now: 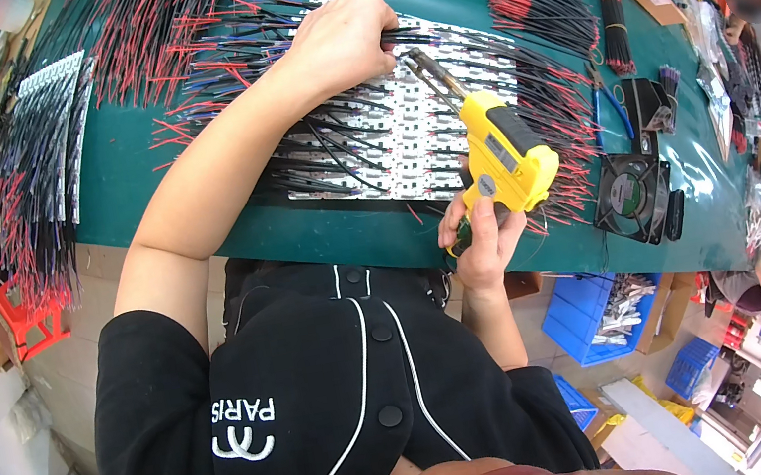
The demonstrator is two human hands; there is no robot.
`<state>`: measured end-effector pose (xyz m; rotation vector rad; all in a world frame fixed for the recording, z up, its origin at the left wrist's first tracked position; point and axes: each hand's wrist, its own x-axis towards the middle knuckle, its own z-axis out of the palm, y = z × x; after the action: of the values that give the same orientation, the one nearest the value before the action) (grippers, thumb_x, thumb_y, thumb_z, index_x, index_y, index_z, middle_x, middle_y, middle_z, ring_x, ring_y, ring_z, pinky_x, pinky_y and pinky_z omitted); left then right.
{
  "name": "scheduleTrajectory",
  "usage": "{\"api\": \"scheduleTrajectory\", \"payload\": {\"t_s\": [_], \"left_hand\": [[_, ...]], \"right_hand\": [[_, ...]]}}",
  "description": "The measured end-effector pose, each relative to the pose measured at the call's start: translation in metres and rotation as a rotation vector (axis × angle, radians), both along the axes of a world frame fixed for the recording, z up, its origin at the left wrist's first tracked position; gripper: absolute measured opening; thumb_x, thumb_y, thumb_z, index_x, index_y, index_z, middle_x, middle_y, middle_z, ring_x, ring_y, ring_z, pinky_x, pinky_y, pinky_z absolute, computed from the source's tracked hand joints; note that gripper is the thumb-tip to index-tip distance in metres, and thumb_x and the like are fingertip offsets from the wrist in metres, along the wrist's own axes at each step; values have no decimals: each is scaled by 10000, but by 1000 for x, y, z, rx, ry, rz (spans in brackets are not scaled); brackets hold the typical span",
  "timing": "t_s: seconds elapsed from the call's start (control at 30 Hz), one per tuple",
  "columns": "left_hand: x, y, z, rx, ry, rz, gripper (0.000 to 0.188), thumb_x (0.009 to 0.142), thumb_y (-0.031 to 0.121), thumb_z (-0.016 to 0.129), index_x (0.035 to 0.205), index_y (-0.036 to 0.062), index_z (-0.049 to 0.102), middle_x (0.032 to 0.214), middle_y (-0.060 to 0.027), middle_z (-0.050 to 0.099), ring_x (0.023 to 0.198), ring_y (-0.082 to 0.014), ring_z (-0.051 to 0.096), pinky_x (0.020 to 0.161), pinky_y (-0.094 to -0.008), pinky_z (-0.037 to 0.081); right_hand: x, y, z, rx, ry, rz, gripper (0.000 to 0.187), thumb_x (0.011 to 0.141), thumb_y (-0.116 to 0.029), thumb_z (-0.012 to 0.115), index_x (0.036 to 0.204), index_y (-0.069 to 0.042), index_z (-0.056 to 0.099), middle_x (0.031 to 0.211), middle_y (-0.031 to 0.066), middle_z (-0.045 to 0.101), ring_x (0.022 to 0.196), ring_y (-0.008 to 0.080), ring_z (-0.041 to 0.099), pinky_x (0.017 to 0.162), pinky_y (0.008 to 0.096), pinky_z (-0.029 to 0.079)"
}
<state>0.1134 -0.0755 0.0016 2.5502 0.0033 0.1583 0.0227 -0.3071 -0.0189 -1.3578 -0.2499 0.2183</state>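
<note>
My right hand [487, 245] is wrapped round the handle of a yellow soldering gun [514, 160] with a dark top. Its metal tip [434, 77] points up and left, close to the fingers of my left hand [347, 37]. That hand is closed in a pinch above a panel of small white circuit boards [404, 138], and dark wires stick out beside its fingertips. Black, red and bluish wires [341, 148] lie across the panel and fan out past both its sides. Whether the tip touches a board cannot be told.
Bundles of red and black wires [155, 34] cover the green table [119, 180] behind and left. A second wired panel [59, 120] overhangs the left edge. Right lie pliers [616, 112] and a small fan [634, 197]. A blue crate [580, 315] stands below. People sit far right.
</note>
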Motion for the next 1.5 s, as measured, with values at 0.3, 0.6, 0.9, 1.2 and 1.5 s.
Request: {"api": "scheduleTrajectory", "payload": {"t_s": [0.3, 0.6, 0.9, 1.2, 1.5], "left_hand": [[2, 1, 0, 56, 2, -26, 276, 662, 150, 680, 908, 24, 667, 822, -181, 633, 827, -324, 606, 764, -377, 464], [3, 10, 6, -18, 9, -110, 310, 701, 145, 711, 966, -2, 646, 931, -174, 630, 929, -316, 588, 820, -364, 447], [5, 6, 2, 65, -41, -105, 304, 682, 158, 702, 936, -2, 650, 861, -179, 625, 903, -316, 588, 805, -377, 450], [6, 3, 1, 66, -75, -73, 265, 662, 150, 670, 873, -11, 653, 785, -196, 612, 813, -345, 589, 752, -395, 461], [7, 3, 5, 97, 5, -94, 266, 663, 164, 671, 874, 3, 655, 786, -194, 612, 816, -342, 590, 744, -401, 461]], "right_hand": [[-3, -6, 2, 123, -20, -71, 267, 900, -101, 426, 1136, 15, 375, 618, 91, 506, 433, 123, 468, 389, 221, 379], [-6, -7, -6, 99, -23, -21, 237, 897, -104, 439, 1094, 24, 405, 621, 82, 506, 438, 114, 464, 407, 214, 381], [-9, -6, -10, -4, -8, 20, 267, 919, -207, 433, 1034, 33, 418, 634, 99, 473, 452, 132, 432, 403, 245, 391], [-9, -2, -13, 12, -5, -18, 269, 918, -195, 439, 1054, 36, 416, 631, 96, 472, 454, 133, 434, 406, 246, 392], [-12, -7, -6, 80, 29, -71, 488, 922, -260, 445, 1251, 78, 322, 623, 79, 462, 452, 121, 434, 401, 243, 391]]}}
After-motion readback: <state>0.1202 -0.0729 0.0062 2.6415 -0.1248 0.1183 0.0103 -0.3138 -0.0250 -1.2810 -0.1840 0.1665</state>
